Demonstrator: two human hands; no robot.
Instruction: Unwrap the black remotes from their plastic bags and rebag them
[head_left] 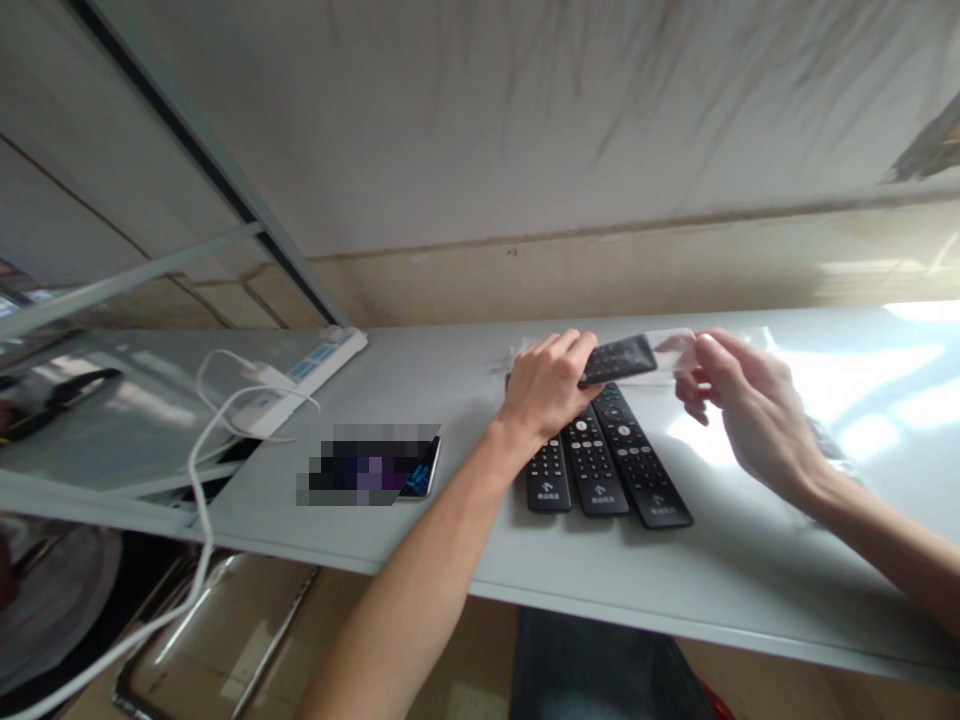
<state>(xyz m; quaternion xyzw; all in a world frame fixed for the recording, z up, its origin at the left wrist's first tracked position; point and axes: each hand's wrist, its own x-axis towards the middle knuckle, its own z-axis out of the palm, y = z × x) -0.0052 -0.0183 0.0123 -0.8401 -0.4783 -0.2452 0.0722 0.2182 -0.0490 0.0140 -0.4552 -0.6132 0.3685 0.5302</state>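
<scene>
My left hand [549, 385] is closed around one end of a black remote control [621, 358], held above the table. A clear plastic bag [675, 350] covers or extends from the remote's far end. The fingertips of my right hand [739, 390] pinch the bag's outer edge. Below my left hand, three black remote controls [598, 465] lie side by side on the table, buttons up, their upper ends partly hidden by the hand.
A grey-white table [465, 400] runs along the wall. At the left lie a phone [424, 470] with a blurred screen and a white power strip [304, 380]. Its white cable [199, 480] hangs over the edge. More clear plastic [757, 340] lies behind my right hand.
</scene>
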